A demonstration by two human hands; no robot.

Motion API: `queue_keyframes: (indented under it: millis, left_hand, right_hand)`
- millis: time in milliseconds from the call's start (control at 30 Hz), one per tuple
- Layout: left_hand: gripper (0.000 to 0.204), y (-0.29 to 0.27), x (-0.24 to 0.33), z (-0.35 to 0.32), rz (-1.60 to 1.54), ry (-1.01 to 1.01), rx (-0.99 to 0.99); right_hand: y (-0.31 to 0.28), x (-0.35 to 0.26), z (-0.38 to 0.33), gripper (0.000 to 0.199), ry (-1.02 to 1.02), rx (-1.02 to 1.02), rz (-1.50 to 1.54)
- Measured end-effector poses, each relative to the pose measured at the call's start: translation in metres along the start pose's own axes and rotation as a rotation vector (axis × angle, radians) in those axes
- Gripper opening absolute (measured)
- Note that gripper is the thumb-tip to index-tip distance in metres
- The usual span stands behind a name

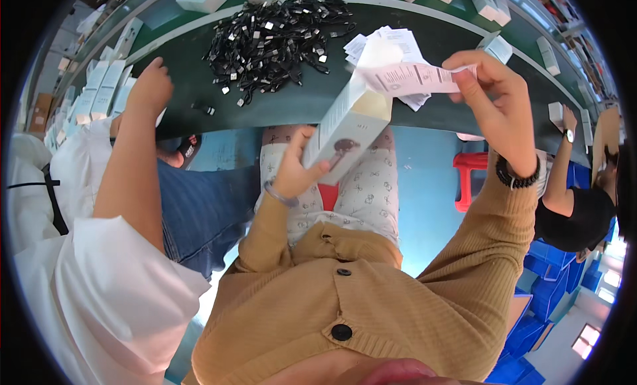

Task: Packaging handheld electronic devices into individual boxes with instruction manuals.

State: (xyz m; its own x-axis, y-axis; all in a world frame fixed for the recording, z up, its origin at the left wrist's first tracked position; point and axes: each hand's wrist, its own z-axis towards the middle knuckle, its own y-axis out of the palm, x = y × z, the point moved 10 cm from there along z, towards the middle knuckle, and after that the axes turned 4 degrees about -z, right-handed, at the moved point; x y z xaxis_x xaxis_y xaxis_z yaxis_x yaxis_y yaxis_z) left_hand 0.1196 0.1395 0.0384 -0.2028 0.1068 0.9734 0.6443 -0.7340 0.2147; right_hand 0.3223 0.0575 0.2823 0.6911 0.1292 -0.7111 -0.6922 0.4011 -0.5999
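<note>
My left hand [296,166] grips a long white box [350,136] by its lower end, tilted over my lap. The box's upper end points to the table, and its white flap stands raised there. A dark picture of a product shows on the box's side. Between the thumb and fingers of my right hand [494,96] is a printed paper leaflet [418,77], stretched out sideways. The leaflet's other end meets the box's top; whether it reaches inside I cannot tell. Behind it, a loose stack of printed leaflets [398,40] lies on the table.
A big heap of black cables [272,40] covers the dark green table [179,86] at the far left centre. A co-worker's arm [142,113] reaches in at the left, near several white boxes [106,86]. Another person [574,199] sits at the right. A red stool [470,176] stands below the table.
</note>
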Motion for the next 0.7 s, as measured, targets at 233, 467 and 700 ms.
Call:
queue_keyframes:
  millis: [233, 467, 700]
  left_hand:
    - [0.078, 0.085, -0.057, -0.059, -0.102, -0.287, -0.472]
    - [0.060, 0.095, 0.001, -0.034, 0.076, -0.051, -0.403]
    - [0.030, 0.091, -0.033, -0.042, -0.157, -0.279, -0.022]
  right_hand:
    - [0.101, 0.052, -0.076, 0.012, -0.040, 0.117, 0.466]
    - [0.126, 0.015, -0.121, 0.026, -0.184, 0.330, 0.239]
    - [0.124, 0.024, -0.172, 0.025, -0.185, 0.610, 0.140]
